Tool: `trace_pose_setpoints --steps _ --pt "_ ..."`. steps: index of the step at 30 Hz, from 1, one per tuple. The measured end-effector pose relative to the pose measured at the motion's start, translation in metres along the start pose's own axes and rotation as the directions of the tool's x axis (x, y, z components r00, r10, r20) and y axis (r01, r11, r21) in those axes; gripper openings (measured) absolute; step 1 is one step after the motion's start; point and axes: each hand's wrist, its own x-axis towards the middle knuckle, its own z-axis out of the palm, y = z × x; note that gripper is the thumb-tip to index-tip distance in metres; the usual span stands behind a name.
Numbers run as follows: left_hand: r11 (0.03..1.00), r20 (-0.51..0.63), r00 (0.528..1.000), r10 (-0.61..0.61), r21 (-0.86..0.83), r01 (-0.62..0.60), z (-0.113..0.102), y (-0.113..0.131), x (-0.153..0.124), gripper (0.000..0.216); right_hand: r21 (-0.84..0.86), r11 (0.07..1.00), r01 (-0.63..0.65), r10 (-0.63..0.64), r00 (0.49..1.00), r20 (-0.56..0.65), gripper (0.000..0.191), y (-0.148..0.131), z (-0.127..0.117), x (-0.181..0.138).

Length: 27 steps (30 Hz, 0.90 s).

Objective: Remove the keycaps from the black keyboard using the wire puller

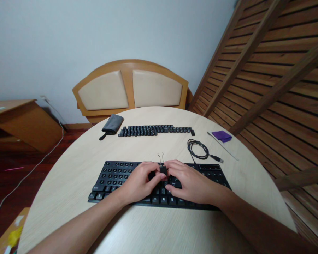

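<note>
A black keyboard [113,178] lies on the round pale table [76,165], most of its keycaps removed on the left half. Both hands rest over its middle. My left hand [139,181] and my right hand [189,181] meet at a small black binder clip [163,168] with its wire handles sticking up. Fingers of both hands are closed around the clip. Rows of loose black keycaps [155,130] are lined up at the far side of the table.
A grey folded cloth pouch [111,125] lies far left of the keycaps. The coiled keyboard cable [198,149] with USB plug, a purple cloth [222,135] and a thin stick [224,146] lie far right. A wooden headboard [131,88] stands behind the table, slatted wood panel at right.
</note>
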Motion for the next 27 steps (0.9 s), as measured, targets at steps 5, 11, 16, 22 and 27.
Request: trace_pose_setpoints --steps 5,11,16,22,27 --pt "0.996 0.037 0.999 -0.038 -0.074 0.040 -0.0001 -0.0020 0.0019 0.023 -0.002 1.000 -0.017 0.017 1.000 -0.006 0.013 -0.0012 0.0010 0.0012" --pt "0.969 -0.002 0.992 -0.127 -0.212 0.124 -0.0005 -0.0055 0.0041 0.026 -0.002 0.999 -0.042 0.042 0.999 -0.008 0.007 -0.0013 0.0007 0.0018" --pt "0.966 0.000 0.994 -0.112 -0.236 0.109 -0.0023 -0.0027 0.0042 0.025 0.027 0.999 -0.043 0.043 0.999 -0.015 0.013 -0.0013 -0.0001 0.0021" --pt "0.978 -0.049 0.994 -0.102 -0.189 0.091 -0.0035 -0.0019 0.0059 0.024 0.099 0.993 -0.062 0.070 0.994 -0.085 0.015 0.0011 0.0034 0.0025" --pt "0.975 -0.070 0.992 -0.107 -0.205 0.091 -0.0022 -0.0048 0.0053 0.025 0.144 0.983 -0.113 0.128 0.987 -0.099 0.015 0.0041 0.0058 0.0025"
